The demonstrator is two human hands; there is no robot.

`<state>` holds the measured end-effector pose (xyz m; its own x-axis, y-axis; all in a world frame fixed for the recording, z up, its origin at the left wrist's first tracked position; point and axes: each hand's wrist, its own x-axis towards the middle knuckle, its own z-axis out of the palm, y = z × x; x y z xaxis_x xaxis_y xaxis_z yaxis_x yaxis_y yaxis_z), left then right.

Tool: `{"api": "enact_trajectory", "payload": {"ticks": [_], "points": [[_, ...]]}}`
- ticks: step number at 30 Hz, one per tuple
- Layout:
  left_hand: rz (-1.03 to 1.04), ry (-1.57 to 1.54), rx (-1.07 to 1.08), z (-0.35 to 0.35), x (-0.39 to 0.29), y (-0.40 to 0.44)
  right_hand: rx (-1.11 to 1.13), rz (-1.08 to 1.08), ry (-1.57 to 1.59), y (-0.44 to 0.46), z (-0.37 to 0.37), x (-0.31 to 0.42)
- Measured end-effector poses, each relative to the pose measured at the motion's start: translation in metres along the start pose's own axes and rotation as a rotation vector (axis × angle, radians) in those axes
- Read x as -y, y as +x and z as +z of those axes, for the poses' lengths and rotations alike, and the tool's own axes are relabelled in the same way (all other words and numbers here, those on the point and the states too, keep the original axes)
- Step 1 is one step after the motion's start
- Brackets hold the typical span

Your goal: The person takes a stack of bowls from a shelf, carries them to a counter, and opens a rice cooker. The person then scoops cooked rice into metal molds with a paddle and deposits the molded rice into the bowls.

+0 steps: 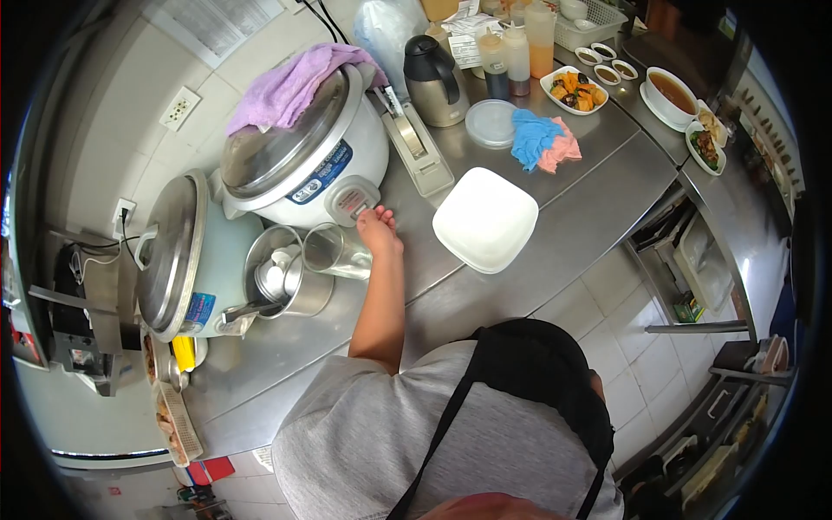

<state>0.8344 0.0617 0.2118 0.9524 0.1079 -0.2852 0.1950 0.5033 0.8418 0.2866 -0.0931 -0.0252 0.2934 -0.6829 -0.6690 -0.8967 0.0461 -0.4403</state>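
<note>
My left hand [379, 230] is at the front switch panel [354, 202] of a large white rice cooker [351, 156]. Its fingers are curled in, and nothing shows in them; whether they press the switch I cannot tell. Just below the hand, a clear glass pitcher [334, 251] lies tilted beside a steel pot [305, 290] that holds white scoops. To the right on the steel counter sits a white square dish [485, 219]. A purple towel [299, 82] drapes over the cooker's metal lid [290, 139]. My right hand is out of view.
A second rice cooker [204, 260] stands at left. Behind the dish are a tape dispenser [416, 143], a thermal jug [435, 82], blue and pink cloths [539, 141] and sauce bottles [516, 61]. A plate of food [575, 91] and a soup bowl [672, 93] stand at upper right.
</note>
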Motion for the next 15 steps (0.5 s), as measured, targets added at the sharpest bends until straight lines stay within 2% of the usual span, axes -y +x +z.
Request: {"api": "enact_trajectory", "payload": {"ticks": [7, 15], "points": [[-0.013, -0.022, 0.038, -0.004, 0.001, 0.004, -0.028, -0.024, -0.056, -0.005, -0.001, 0.003], [-0.225, -0.182, 0.035, -0.009, 0.002, 0.018, 0.03, -0.029, 0.139, -0.004, 0.006, 0.009]]}}
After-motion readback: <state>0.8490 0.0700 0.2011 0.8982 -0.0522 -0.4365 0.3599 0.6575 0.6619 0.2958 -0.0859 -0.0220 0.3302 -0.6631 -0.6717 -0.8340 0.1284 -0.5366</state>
